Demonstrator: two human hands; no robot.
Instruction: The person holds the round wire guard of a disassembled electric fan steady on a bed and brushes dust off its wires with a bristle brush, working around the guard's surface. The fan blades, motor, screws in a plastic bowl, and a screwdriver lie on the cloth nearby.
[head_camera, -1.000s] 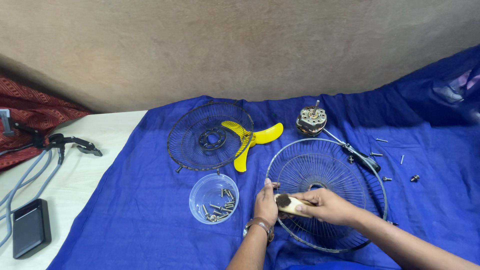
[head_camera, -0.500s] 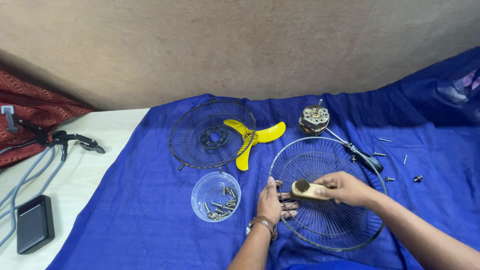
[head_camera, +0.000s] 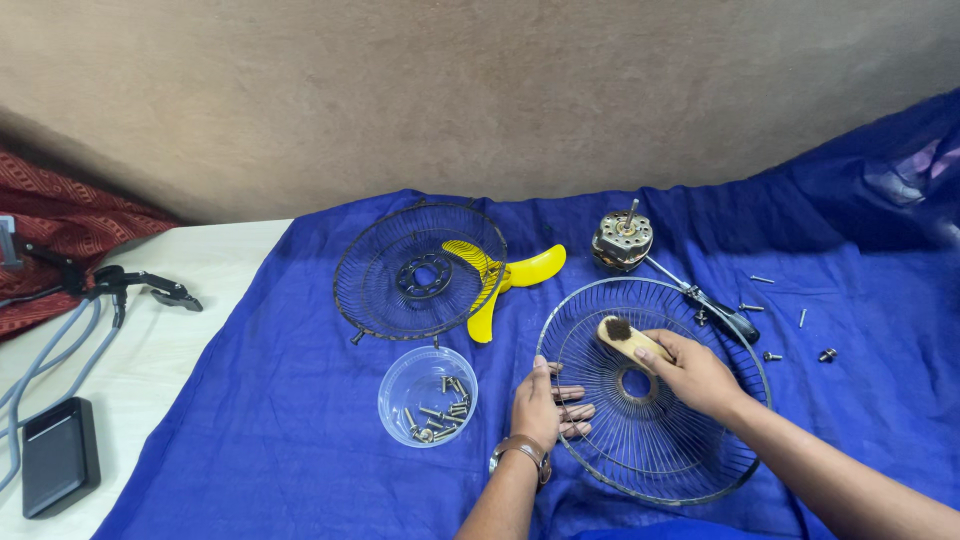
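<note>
**Inspector A:** Position of the wire fan guard (head_camera: 655, 440)?

**Inspector B:** Lying flat on the blue cloth (head_camera: 250, 420), right of centre, directly below the fan motor (head_camera: 621, 240). Both hands are on it.

**Inspector A:** Left hand (head_camera: 540, 405)?

**Inspector B:** Palm down on the guard's left rim, fingers spread nearly flat and poking between the wires. It grips nothing; it presses.

**Inspector A:** Right hand (head_camera: 695, 375)?

**Inspector B:** Fingers curled closed around the handle of a wooden brush (head_camera: 628, 338), whose head rests on the upper wires, above the centre hole.

**Inspector A:** Surroundings?

**Inspector B:** 1 clear plastic bowl (head_camera: 428, 396) holding screws sits just left of the left hand. Behind it, a second guard (head_camera: 420, 272) overlaps a yellow fan blade (head_camera: 505, 280). A screwdriver (head_camera: 715, 310) lies at the guard's upper right edge; loose screws (head_camera: 772, 356) are scattered beyond it.
</note>
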